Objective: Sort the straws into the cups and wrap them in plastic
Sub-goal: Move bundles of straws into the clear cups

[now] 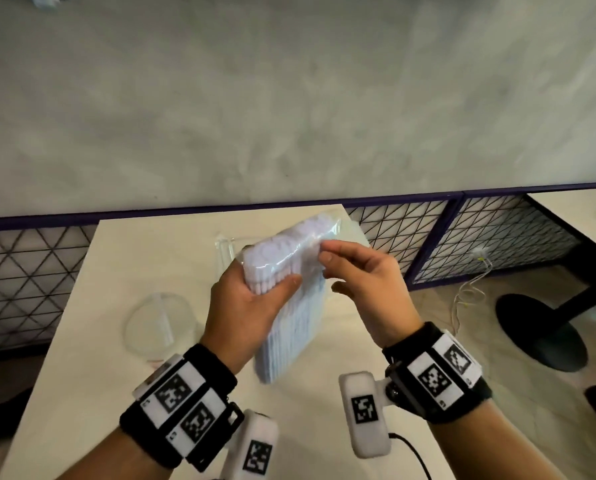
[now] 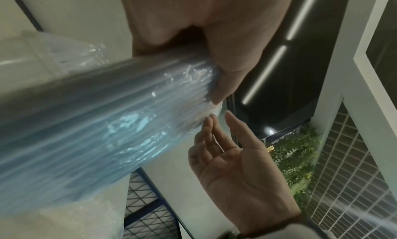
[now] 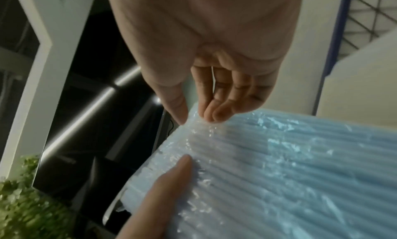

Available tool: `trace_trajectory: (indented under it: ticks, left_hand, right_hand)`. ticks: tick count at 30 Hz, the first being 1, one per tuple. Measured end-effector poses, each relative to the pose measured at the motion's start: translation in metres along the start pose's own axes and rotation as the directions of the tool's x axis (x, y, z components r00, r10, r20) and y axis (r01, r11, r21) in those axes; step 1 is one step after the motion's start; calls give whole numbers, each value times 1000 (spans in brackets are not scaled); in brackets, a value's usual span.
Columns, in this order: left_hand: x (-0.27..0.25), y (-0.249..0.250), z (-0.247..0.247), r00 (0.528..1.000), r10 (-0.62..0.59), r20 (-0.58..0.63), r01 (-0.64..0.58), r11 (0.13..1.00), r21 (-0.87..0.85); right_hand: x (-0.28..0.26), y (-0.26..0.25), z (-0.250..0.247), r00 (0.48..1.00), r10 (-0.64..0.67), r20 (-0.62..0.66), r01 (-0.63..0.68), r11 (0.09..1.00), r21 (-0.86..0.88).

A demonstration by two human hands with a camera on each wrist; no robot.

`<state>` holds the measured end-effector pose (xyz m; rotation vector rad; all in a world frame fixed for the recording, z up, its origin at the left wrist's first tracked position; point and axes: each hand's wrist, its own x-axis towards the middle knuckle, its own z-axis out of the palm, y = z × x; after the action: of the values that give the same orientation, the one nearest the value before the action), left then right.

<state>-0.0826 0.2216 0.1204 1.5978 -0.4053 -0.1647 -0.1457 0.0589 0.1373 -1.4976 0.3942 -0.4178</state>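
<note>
A pack of light blue straws (image 1: 289,323) in a clear plastic wrapper is held up over the white table (image 1: 123,265). My left hand (image 1: 265,275) grips its upper part, thumb (image 2: 225,76) across the front and fingers behind. My right hand (image 1: 324,252) pinches the wrapper at the pack's top corner between thumb and fingertips (image 3: 206,117). The same pack (image 3: 279,166) fills the right wrist view, and the pack (image 2: 96,123) also fills the left wrist view. A clear plastic cup (image 1: 159,323) with one straw inside stands on the table to the left.
More clear plastic (image 1: 227,247) lies on the table behind the pack. A purple-framed mesh fence (image 1: 428,237) runs behind the table. To the right are a second table (image 1: 580,216), its black pedestal base (image 1: 542,330) and a cable (image 1: 469,292) on the floor.
</note>
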Motion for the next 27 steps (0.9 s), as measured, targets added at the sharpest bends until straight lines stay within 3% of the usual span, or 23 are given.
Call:
trace_trajectory:
  ticks: [6, 20, 27]
  left_hand:
    - [-4, 3, -9, 1000, 21, -3, -21, 997, 75]
    - [-9, -9, -3, 999, 51, -9, -49, 986, 159]
    - [-13, -17, -9, 998, 51, 32, -56, 986, 159]
  right_hand:
    - [11, -6, 7, 969, 211, 128, -238, 936, 260]
    - [14, -1, -1, 967, 165, 196, -163, 986, -25]
    - [12, 3, -3, 930, 232, 285, -255, 966, 45]
